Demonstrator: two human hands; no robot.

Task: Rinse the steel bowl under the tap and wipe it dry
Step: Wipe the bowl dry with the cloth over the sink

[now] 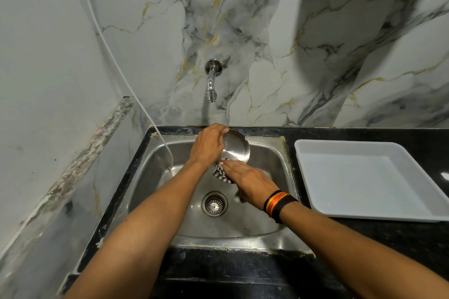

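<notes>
Wiping stage, by the look of it. My left hand (207, 144) grips the bowl (237, 147) by its far rim, fingers (224, 130) curled over the edge, so it's closed on the bowl. I hold the bowl tilted on edge over the sink (274, 165), just below and in front of the tap (211, 85). Tilt exposes the face to my other hand and lets drips fall into the basin, not on the counter (388, 238).

My right hand (250, 182) presses a checked cloth (221, 173) against the bowl's lower edge. Fingers lie flat and mostly together over the cloth, pinning it rather than clenching. Part of the cloth is hidden under my palm, so I can't tell how much is bunched there.

No visible stream from the tap, so I judge the rinse done. Can't tell from here whether the surface is dry yet.

White tray (364, 177) sits on the counter right of the sink, empty; likely landing spot for the dried bowl, though that's my guess.

Thin white hose (116, 60) runs down the wall into the sink's left side, clear of both hands.

Next move as I see it: rotate the bowl with the left hand, sweep the cloth around the rim and inside. Risk: wet steel and a one-handed rim grip, could slip into the sink.
</notes>
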